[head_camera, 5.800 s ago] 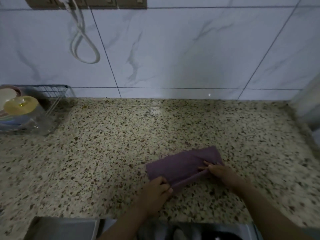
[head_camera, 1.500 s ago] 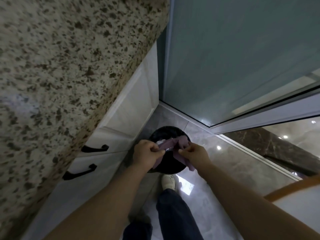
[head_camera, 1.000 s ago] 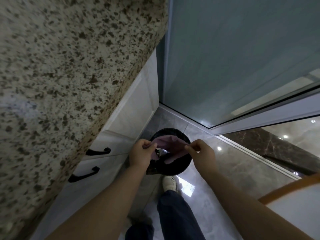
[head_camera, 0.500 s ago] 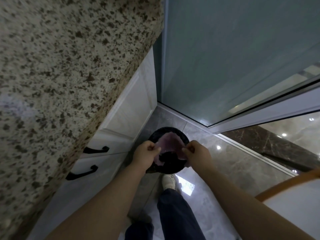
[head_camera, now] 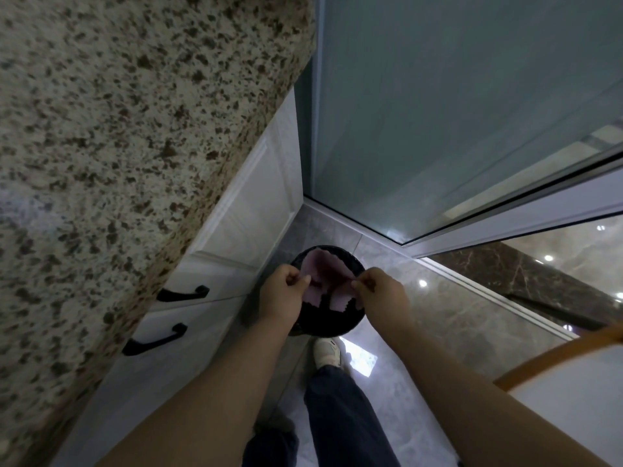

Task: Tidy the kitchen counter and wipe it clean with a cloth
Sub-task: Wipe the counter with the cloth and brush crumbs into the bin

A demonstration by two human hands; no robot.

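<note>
I look down past the speckled granite counter (head_camera: 118, 146) at the floor. A purple cloth (head_camera: 325, 281) hangs spread out over a round black bin (head_camera: 333, 323) on the floor. My left hand (head_camera: 283, 294) pinches the cloth's left edge and my right hand (head_camera: 381, 294) pinches its right edge, both held over the bin's mouth. The cloth sags between them into the bin's opening. What lies inside the bin is hidden.
White cabinet drawers with black handles (head_camera: 183, 293) run under the counter at left. A frosted glass sliding door (head_camera: 455, 112) and its floor track (head_camera: 472, 281) stand to the right. My leg in dark trousers and a white shoe (head_camera: 327, 352) are just below the bin.
Earlier I folded the cloth on the counter. Since then I have turned to the bin and my hands have kept opening and closing the cloth over it; it is now spread wide.
</note>
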